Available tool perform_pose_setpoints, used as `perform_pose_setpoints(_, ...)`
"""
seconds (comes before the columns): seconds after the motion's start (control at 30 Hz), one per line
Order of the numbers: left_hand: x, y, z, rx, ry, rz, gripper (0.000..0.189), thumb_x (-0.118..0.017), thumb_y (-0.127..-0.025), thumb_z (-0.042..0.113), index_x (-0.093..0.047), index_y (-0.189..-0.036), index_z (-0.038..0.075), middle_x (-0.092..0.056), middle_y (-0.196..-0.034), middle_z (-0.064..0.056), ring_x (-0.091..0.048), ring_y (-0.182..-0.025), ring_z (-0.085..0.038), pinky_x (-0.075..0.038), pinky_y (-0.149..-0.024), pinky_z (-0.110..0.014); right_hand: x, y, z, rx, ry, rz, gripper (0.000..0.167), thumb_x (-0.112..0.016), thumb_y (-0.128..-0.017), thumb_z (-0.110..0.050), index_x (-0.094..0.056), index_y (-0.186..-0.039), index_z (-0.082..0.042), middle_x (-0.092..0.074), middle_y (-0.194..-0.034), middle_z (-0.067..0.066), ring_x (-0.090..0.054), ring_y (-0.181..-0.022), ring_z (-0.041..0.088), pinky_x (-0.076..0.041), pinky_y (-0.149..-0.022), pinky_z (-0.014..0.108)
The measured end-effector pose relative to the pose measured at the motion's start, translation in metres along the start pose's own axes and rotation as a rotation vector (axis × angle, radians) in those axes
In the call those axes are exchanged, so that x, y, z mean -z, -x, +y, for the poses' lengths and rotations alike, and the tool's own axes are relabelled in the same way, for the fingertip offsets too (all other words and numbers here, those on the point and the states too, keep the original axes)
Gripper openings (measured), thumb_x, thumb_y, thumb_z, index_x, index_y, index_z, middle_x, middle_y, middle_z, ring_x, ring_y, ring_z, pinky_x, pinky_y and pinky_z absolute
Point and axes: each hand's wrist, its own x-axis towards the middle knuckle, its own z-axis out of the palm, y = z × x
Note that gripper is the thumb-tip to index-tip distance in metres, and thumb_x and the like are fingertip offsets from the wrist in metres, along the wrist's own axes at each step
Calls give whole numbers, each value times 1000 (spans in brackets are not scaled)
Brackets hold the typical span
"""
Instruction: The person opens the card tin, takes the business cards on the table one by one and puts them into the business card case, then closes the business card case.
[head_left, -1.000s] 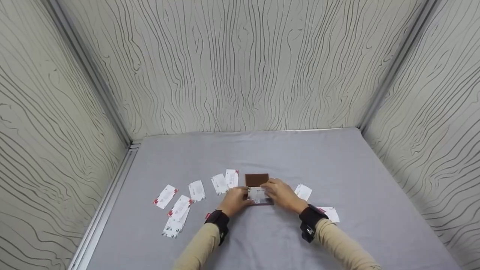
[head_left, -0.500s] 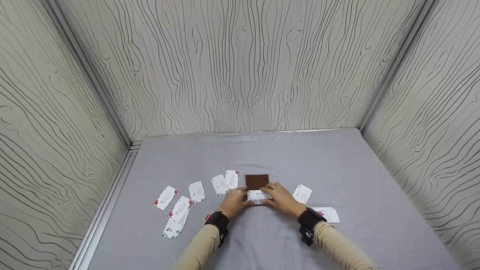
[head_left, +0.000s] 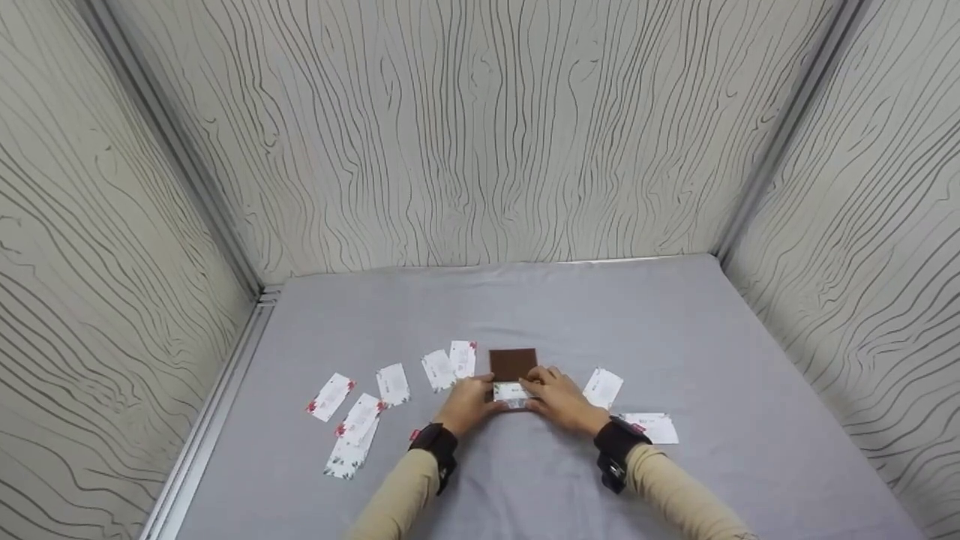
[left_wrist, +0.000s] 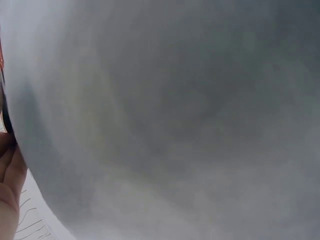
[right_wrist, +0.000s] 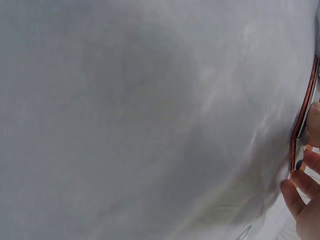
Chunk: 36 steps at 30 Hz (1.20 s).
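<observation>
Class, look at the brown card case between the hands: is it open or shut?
Open: the brown card case's lid lies flat behind, and white cards show between both hands.

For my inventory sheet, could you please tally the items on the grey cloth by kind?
Loose white cards: 8
Held white card, between left hand and right hand: 1
Brown case: 1
Total: 10

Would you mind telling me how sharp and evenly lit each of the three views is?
Head view: evenly lit and fairly sharp, soft shadows only; both hands, left hand and right hand, meet at the brown card holder on the grey cloth. Left wrist view: almost wholly out-of-focus grey cloth, a sliver of hand at the edge. Right wrist view: the same blur, fingertips at the right edge.
</observation>
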Motion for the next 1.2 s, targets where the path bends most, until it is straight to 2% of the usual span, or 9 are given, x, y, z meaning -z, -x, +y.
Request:
perform_pose_setpoints(0.17,0,1,1,-10,2,6,34,-84,-78,23,-75,-97,-4,-71,-108,-16,-70,-94,-28,-54,-82,-35,-2,2,1,11,-2,17,41,-69,-93,-17,-63,-128,4,-56,-119,16,-52,-108,34,-43,-91,50)
perform_pose_setpoints(0.37,0,1,2,1,15,2,32,-84,-78,22,-75,-96,-4,-70,-111,-19,-69,-100,-30,-53,-86,-36,-3,4,2,54,21,46,35,-69,-92,-16,-66,-122,1,-57,-118,17,-54,-106,36,-45,-88,51)
perform_pose_setpoints(0.63,3,1,3,8,17,-12,33,-84,-78,23,-75,-97,-3,-70,-111,-18,-69,-100,-30,-53,-87,-37,9,8,6,30,-28,11,36,-70,-92,-17,-66,-123,1,-58,-124,19,-54,-109,36,-46,-91,51)
perform_pose_setpoints(1.07,0,0,-1,4,9,-14,35,-84,-77,26,-76,-97,-2,-70,-112,-19,-69,-101,-32,-52,-90,-37,36,25,32,49,24,32,16,-70,-90,-9,-72,-104,-2,-65,-99,10,-60,-90,28,-50,-80,44)
perform_pose_setpoints(1.2,0,0,-1,-3,1,-6,35,-83,-78,26,-76,-97,-2,-70,-112,-19,-69,-100,-31,-52,-89,-37,44,33,39,44,-3,27,8,-71,-88,-7,-71,-95,-3,-65,-90,7,-61,-83,25,-51,-75,42)
